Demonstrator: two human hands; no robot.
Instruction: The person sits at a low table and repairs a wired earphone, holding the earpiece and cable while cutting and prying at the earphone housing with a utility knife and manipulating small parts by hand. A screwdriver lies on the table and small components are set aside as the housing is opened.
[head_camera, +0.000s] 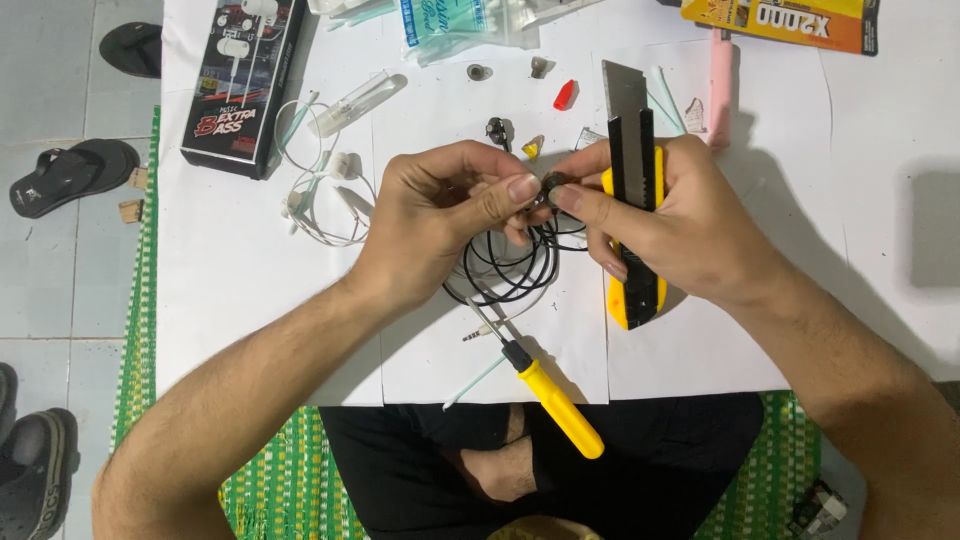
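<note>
While the left hand (440, 215) pinched a small black earbud (548, 186) at frame centre, the right hand (670, 215) gripped a yellow utility knife (634, 200) and touched the earbud too.

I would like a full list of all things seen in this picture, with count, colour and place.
small round earbud piece: one, dark, pinched between both hands
coiled earphone cable: one, black, under the hands
snap-blade utility knife: one, yellow and black, in right hand
screwdriver: one, yellow handle, near paper edge
white wired earphones: one set, left of hands
tall product box: one, black, upper left
sandals: several, dark, on floor at left
left hand: grip pinching earbud piece
right hand: holding knife, fingertips on earbud piece
</note>
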